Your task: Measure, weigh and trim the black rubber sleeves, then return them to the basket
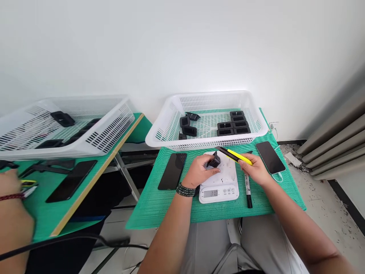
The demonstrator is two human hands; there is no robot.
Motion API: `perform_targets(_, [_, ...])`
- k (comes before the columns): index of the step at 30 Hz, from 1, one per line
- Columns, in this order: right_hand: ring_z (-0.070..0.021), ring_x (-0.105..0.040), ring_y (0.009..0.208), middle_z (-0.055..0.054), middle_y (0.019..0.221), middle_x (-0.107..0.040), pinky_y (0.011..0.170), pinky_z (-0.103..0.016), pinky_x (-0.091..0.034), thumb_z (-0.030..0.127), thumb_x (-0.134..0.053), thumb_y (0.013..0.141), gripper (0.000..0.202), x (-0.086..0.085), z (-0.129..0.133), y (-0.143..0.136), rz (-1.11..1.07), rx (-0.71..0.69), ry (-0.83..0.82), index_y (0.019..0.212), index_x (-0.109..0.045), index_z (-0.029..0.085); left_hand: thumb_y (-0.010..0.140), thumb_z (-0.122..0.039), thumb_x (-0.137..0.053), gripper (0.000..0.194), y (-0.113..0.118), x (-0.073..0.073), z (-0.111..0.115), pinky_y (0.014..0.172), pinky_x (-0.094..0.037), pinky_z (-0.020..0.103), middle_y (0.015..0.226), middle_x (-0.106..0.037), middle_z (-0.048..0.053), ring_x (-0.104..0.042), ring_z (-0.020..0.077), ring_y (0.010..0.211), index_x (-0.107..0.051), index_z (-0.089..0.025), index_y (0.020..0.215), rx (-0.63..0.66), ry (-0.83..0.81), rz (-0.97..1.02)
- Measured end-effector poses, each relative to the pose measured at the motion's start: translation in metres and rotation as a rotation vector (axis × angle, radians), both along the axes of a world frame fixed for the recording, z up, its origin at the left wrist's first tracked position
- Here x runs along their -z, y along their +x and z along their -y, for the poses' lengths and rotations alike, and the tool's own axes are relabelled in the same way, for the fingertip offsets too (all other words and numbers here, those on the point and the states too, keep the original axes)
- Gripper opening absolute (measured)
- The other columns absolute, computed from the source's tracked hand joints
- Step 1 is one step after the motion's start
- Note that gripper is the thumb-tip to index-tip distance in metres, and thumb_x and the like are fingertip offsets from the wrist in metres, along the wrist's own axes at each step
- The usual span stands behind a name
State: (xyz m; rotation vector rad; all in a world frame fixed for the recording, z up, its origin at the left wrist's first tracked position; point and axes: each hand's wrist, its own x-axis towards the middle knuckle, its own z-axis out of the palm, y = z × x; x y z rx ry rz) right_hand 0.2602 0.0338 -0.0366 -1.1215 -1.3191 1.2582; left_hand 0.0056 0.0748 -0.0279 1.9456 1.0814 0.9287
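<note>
My left hand (pixel 201 170) is closed around a small black rubbery block (pixel 214 160), held over the white digital scale (pixel 230 179). In my right hand (pixel 254 167) is a yellow and black utility knife (pixel 239 156), its dark front end pointing left toward the block. The knife and the block look close, but I cannot tell whether they touch. Beneath my right hand a black-and-white marker pen (pixel 248 190) lies on the green mat. The digits on the scale's display (pixel 211 193) are too blurred to read surely.
Behind the scale stands a white plastic basket (pixel 199 144) with several black rectangular pieces (pixel 234 123). Phones lie left (pixel 172 171) and right (pixel 270 157) of the scale, the right one cabled. On the neighbouring table are another basket (pixel 94 146), a phone (pixel 71 181) and a co-worker's hand (pixel 10 182).
</note>
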Motion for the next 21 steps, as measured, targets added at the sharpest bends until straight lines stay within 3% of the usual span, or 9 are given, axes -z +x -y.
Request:
perform_targets(6, [-0.0118, -0.039, 0.049, 0.006, 0.056, -0.044, 0.046, -0.027, -0.031, 0.060, -0.074, 0.080, 0.045, -0.005, 0.001, 0.000, 0.024, -0.130, 0.004, 0.097, -0.074, 0.019, 0.086, -0.037, -0.069, 0.022, 0.001, 0.004, 0.002, 0.088, -0.059, 0.045, 0.105, -0.079, 0.011, -0.074, 0.0303, 0.098, -0.076, -0.022, 0.100, -0.042, 0.085, -0.082])
perform_targets(12, [-0.0119, -0.038, 0.051, 0.004, 0.060, -0.048, 0.047, -0.027, -0.031, 0.061, -0.072, 0.080, 0.044, -0.010, -0.002, 0.002, 0.077, 0.082, 0.006, 0.092, -0.072, 0.018, 0.088, -0.036, -0.066, 0.018, 0.000, 0.006, 0.000, 0.079, -0.059, 0.040, 0.093, -0.078, 0.010, -0.073, 0.0271, 0.086, -0.075, -0.021, 0.088, -0.057, 0.087, -0.090])
perform_targets(15, [-0.0112, -0.037, 0.049, 0.004, 0.058, -0.047, 0.046, -0.027, -0.029, 0.064, -0.072, 0.079, 0.047, -0.012, -0.003, 0.002, 0.042, -0.049, -0.047, 0.090, -0.071, 0.018, 0.088, -0.037, -0.066, 0.018, -0.002, 0.005, -0.001, 0.074, -0.058, 0.037, 0.089, -0.077, 0.009, -0.072, 0.0255, 0.081, -0.073, -0.021, 0.086, -0.047, 0.078, -0.097])
perform_targets(19, [-0.0114, -0.038, 0.051, 0.004, 0.060, -0.047, 0.047, -0.027, -0.030, 0.062, -0.072, 0.081, 0.044, -0.012, -0.003, 0.003, 0.074, 0.011, -0.003, 0.085, -0.069, 0.018, 0.088, -0.041, -0.066, 0.021, -0.005, 0.004, -0.002, 0.071, -0.056, 0.036, 0.088, -0.076, 0.008, -0.070, 0.0245, 0.078, -0.073, -0.021, 0.087, -0.040, 0.063, -0.108])
perform_targets(21, [-0.0111, -0.037, 0.050, 0.005, 0.059, -0.045, 0.047, -0.027, -0.030, 0.061, -0.070, 0.083, 0.043, -0.011, -0.003, 0.004, 0.067, -0.046, -0.013, 0.086, -0.069, 0.018, 0.088, -0.042, -0.066, 0.023, -0.005, 0.004, -0.002, 0.068, -0.055, 0.034, 0.088, -0.076, 0.008, -0.070, 0.0244, 0.077, -0.074, -0.021, 0.089, -0.037, 0.052, -0.117])
